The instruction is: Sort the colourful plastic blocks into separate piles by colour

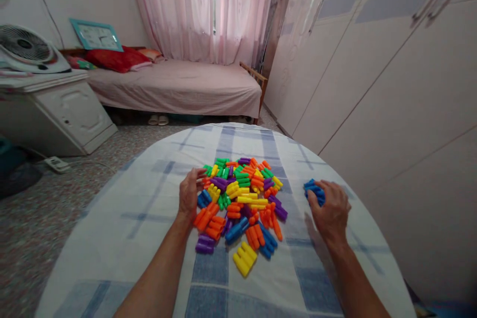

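- Left hand, loosely open, edges the pile, nothing visibly held.
- Right hand curls over blue pieces; grip unclear.
- Likely light, stiff plastic: pinch the sides.

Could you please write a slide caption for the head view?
Left hand at the edge of a multicoloured heap of pieces, right hand at blue pieces set apart on a patterned tablecloth.

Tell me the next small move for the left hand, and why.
I'd suggest that the left hand draw out the blue plastic piece beside it: that one lies at the left edge of the mixed-colour pile, close by, while the right hand is at blue pieces set apart from the pile.
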Demonstrator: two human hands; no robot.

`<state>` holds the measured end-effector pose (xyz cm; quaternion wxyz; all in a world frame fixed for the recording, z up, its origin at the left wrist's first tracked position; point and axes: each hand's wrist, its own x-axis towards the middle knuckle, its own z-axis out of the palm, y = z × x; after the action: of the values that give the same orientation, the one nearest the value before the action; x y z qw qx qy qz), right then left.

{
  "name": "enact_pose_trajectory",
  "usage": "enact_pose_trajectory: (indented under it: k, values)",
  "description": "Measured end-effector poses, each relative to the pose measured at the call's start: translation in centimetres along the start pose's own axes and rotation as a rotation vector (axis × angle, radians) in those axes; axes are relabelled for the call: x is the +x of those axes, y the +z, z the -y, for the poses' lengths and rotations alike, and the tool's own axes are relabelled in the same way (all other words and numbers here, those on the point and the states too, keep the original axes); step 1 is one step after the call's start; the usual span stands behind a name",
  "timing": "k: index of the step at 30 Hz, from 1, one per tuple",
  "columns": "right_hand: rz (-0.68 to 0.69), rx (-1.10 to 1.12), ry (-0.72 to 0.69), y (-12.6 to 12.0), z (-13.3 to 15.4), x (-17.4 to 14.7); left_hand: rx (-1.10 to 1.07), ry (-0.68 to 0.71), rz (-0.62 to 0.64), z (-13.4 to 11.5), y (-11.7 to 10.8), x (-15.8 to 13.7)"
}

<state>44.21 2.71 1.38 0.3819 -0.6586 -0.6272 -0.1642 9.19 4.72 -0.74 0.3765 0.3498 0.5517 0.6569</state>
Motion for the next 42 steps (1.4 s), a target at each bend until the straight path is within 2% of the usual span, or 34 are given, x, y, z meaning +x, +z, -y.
enact_pose_trajectory:
  k: [2,6,10,12,15,20,23,25,27,30,33,37,39,42]
  values:
    - [0.082,0.144,-0.096,-0.5,4.2,0.0,-0.039,0.025,-0.05,0.2,-0.1,0.3]
    - [0.395,0.38,-0.391,-0.5,14.1,-0.3,-0.117,0.022,-0.124,0.6,-0.1,0.8]
    - [0.626,0.293,-0.66,1.8,21.3,-1.2,-0.161,0.009,-0.144,0.5,-0.2,0.9]
    - [0.653,0.222,-0.725,3.3,23.2,-1.8,-0.206,-0.003,-0.179,0.4,-0.3,1.0]
    - [0.629,0.168,-0.757,4.6,24.7,-2.7,-0.256,-0.041,-0.222,0.1,-0.3,1.2]
    - [0.698,0.105,-0.715,4.3,25.8,-2.8,-0.219,-0.115,-0.227,-0.2,-0.5,1.4]
    - [0.705,0.17,-0.724,3.8,25.8,-2.6,-0.193,-0.143,-0.207,-0.2,-0.6,1.4]
    - [0.699,0.279,-0.727,3.3,25.0,-2.1,-0.194,-0.102,-0.211,-0.1,-0.6,1.2]
    - [0.659,0.419,-0.654,2.6,23.1,-1.2,-0.215,-0.045,-0.225,-0.1,-0.4,1.1]
    - [0.494,0.546,-0.382,1.0,17.6,1.0,-0.24,-0.018,-0.233,0.2,-0.3,1.1]
    - [0.334,0.445,-0.106,-0.5,9.9,3.1,-0.251,-0.027,-0.218,0.5,-0.4,1.3]
    - [0.337,0.297,0.044,-1.2,0.7,3.7,-0.248,-0.028,-0.223,0.9,-0.5,1.4]
    - [0.342,0.264,0.082,-0.9,-2.2,3.2,-0.236,-0.025,-0.224,0.9,-0.5,1.4]
    - [0.299,0.239,0.095,0.1,-4.7,2.1,-0.214,-0.019,-0.222,0.8,-0.4,1.3]
